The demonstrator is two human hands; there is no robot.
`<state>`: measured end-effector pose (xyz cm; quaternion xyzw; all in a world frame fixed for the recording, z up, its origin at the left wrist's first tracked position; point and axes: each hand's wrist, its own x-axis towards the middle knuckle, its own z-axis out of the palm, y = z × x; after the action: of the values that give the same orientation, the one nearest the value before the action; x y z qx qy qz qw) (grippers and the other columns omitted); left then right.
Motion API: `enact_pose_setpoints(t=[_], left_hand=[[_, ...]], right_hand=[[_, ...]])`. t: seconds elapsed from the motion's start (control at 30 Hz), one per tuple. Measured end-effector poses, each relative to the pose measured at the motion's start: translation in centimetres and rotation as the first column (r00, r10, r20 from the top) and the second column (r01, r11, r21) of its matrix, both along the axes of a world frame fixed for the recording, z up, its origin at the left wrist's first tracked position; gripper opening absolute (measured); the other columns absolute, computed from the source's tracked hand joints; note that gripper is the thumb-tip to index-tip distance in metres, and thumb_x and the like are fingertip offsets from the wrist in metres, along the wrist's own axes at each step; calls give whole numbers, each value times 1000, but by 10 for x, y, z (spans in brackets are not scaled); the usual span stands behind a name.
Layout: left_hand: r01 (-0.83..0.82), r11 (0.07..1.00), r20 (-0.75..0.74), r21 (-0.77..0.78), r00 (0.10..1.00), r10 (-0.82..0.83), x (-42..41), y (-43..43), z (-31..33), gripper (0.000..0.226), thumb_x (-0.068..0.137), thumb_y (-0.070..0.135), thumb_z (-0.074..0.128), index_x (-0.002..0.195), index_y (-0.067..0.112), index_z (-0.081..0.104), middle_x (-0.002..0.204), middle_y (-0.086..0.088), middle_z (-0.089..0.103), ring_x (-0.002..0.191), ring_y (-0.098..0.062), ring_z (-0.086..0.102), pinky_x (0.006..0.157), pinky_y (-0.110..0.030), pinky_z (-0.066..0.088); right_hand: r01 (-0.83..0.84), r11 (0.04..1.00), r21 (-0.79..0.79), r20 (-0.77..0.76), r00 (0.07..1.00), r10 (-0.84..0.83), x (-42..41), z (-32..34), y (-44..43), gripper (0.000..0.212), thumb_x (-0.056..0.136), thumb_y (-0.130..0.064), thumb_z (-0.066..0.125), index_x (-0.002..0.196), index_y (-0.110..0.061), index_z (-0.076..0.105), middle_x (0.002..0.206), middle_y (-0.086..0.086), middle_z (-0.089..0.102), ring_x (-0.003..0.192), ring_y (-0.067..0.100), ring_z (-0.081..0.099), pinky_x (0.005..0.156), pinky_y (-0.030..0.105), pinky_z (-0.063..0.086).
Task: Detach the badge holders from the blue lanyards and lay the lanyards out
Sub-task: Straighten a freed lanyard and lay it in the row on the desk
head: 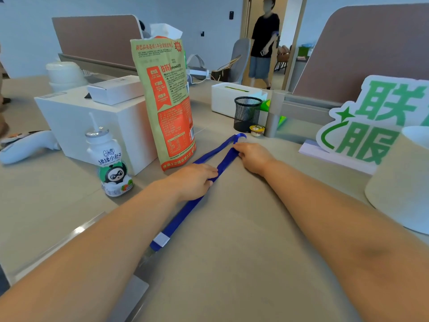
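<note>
Laying-out step. The blue woven-fabric lanyard (182, 213) lies on the beige tabletop (243, 240), running from the lower centre of the frame, where a white band (161, 239) crosses it, up to a loop at centre right. No badge holder shows on it.

The left hand (195, 180) lies palm down, fingers stretched out and pressing where the two straps meet. The right hand (253, 156) rests its fingertips on the right strap just below the loop; we cannot tell whether they pinch it or only press.

To finish well, we judge that the left hand should anchor the junction while the right draws the loop outward, smoothing any twist so both straps lie flat.

We would steer the loop away from the tall green-and-orange printed bag (169, 101) and the black mesh pen cup (247, 113), both near it.
</note>
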<state>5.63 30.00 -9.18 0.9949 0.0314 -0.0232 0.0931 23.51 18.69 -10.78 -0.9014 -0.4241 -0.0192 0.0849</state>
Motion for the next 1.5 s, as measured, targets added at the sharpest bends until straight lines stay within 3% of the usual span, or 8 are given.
enact_pose_setpoints(t=[0.4, 0.53, 0.63, 0.83, 1.13, 1.27, 1.4, 1.5], left_hand=[[14, 1000, 114, 14, 993, -16, 5, 7, 1, 30, 94, 19, 50, 122, 13, 60, 131, 1, 56, 120, -14, 50, 102, -29, 40], [13, 1000, 128, 23, 992, -16, 5, 7, 2, 29, 93, 20, 52, 119, 13, 62, 127, 0, 58, 116, -14, 54, 99, -31, 44], [5, 1000, 130, 21, 992, -8, 5, 7, 2, 28, 93, 20, 52, 118, 13, 63, 126, 0, 59, 114, -14, 55, 98, -32, 45], [19, 999, 127, 47, 992, -24, 4, 7, 2, 30, 94, 19, 50, 121, 13, 60, 129, 0, 57, 117, -15, 53, 100, -32, 43], [23, 996, 101, 91, 994, -32, 5, 6, 2, 35, 96, 20, 45, 130, 15, 52, 137, 2, 50, 124, -16, 47, 102, -34, 41], [11, 996, 94, 84, 995, -19, 4, 5, 1, 36, 97, 19, 44, 132, 16, 50, 139, 2, 48, 126, -15, 45, 104, -34, 40], [2, 999, 100, 53, 995, -7, 4, 6, 1, 35, 96, 20, 45, 131, 17, 51, 136, 2, 50, 124, -15, 47, 103, -32, 40], [10, 999, 102, 35, 995, -14, 5, 7, 1, 35, 96, 20, 46, 131, 16, 52, 136, 2, 51, 124, -14, 47, 104, -30, 39]], right_hand=[[31, 998, -49, 100, 995, -26, 13, 0, 7, 38, 98, -24, 35, 134, -24, 48, 141, 3, 45, 130, 25, 32, 103, 39, 35], [37, 998, -56, 27, 999, -35, 13, 2, 6, 37, 99, -23, 34, 133, -19, 47, 136, 10, 49, 124, 27, 45, 98, 36, 39], [37, 997, -70, 49, 998, -34, 11, 5, 4, 37, 99, -26, 34, 135, -26, 47, 135, 8, 52, 122, 27, 48, 96, 36, 42], [117, 992, -38, 106, 988, -112, 14, 11, 6, 34, 95, -35, 46, 118, -19, 64, 119, 10, 62, 114, 28, 51, 85, 34, 44], [88, 995, 45, 156, 983, -94, 9, 5, 13, 26, 95, -21, 46, 109, -11, 66, 116, 14, 60, 109, 30, 54, 85, 35, 46], [125, 992, 7, 100, 987, -126, 9, 1, 13, 31, 97, -27, 42, 115, -15, 64, 119, 13, 61, 111, 30, 54, 86, 35, 45], [64, 995, 83, 121, 990, -73, 9, 2, 11, 41, 94, -7, 42, 134, -15, 49, 140, 9, 47, 128, 28, 43, 101, 34, 37], [121, 993, 7, 42, 992, -121, 11, 2, 13, 38, 96, -10, 37, 134, -12, 45, 135, 15, 49, 122, 31, 47, 96, 37, 40]])
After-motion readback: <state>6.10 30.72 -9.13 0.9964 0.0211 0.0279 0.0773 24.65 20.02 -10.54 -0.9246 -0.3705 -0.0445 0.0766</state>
